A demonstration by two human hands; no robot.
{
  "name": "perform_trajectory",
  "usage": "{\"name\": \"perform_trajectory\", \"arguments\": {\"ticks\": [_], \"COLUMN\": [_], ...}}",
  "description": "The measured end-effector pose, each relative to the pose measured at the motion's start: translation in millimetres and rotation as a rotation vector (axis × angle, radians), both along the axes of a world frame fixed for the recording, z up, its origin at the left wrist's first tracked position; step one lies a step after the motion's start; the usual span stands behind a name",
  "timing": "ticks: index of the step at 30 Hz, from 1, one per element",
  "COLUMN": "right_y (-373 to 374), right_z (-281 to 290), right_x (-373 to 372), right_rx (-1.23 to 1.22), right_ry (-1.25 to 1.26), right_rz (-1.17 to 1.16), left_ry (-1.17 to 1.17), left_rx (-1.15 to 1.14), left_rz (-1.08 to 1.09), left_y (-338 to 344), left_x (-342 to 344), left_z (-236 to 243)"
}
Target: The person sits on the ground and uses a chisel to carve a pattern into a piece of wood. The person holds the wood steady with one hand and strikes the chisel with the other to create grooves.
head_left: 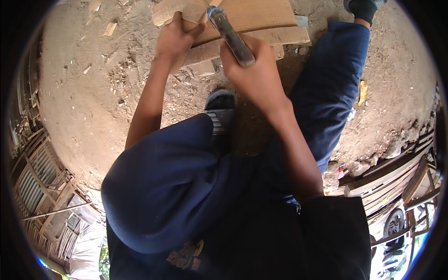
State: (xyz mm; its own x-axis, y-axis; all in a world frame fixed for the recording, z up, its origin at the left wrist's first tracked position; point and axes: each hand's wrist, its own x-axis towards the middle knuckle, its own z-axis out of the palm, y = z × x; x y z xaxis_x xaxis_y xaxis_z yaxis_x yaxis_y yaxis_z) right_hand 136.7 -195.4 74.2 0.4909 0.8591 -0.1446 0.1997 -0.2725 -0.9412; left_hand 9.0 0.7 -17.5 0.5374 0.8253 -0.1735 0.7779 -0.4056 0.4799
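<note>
My right hand (254,70) is closed around the dark handle of a hand tool (231,37) with a blue collar. Its thin shaft points to the upper left and runs out of the picture, so its kind does not show. My left hand (173,43) grips a light brown wooden piece (163,15) near the top edge, thumb toward the tool's collar. Some of its fingers are hidden. Beneath both hands lies a flat wooden board (261,13). Along its near side runs a narrower, rough plank (284,35).
Bare earth ground (88,116) with scattered wood chips surrounds me. My left knee (158,177) is bent, and my right leg (326,93) stretches forward. A slatted wooden structure (389,179) stands at the right, with a motorbike wheel (395,223) behind it. Corrugated sheeting (39,172) is at the left.
</note>
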Motion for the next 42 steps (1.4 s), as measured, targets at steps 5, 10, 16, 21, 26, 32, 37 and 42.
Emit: {"name": "perform_trajectory", "arguments": {"ticks": [5,10,16,21,26,32,37,42], "right_y": [-58,-37,-10,-73,4,-64,-11,-13], "right_z": [8,7,6,24,6,31,15,15], "right_x": [-4,-3,0,-9,-4,-12,1,-2], "right_rx": [0.012,0.017,0.008,-0.048,0.021,-0.053,0.033,0.006], "right_ry": [0.073,0.077,0.041,0.065,-0.062,0.05,-0.034,-0.028], "right_rz": [-0.005,0.002,0.011,-0.004,0.018,-0.022,0.01,0.02], "left_ry": [0.02,0.012,0.067,0.01,0.02,0.054,0.014,0.059], "left_rx": [0.022,-0.108,0.012,-0.049,-0.012,-0.051,-0.027,0.008], "left_rz": [0.03,0.104,0.02,0.032,0.005,0.034,0.046,0.037], "left_y": [-2,-15,-2,-9,1,-8,-1,-3], "left_x": [-4,3,-7,-3,0,1,2,-6], "left_z": [6,23,7,11,3,15,2,7]}}
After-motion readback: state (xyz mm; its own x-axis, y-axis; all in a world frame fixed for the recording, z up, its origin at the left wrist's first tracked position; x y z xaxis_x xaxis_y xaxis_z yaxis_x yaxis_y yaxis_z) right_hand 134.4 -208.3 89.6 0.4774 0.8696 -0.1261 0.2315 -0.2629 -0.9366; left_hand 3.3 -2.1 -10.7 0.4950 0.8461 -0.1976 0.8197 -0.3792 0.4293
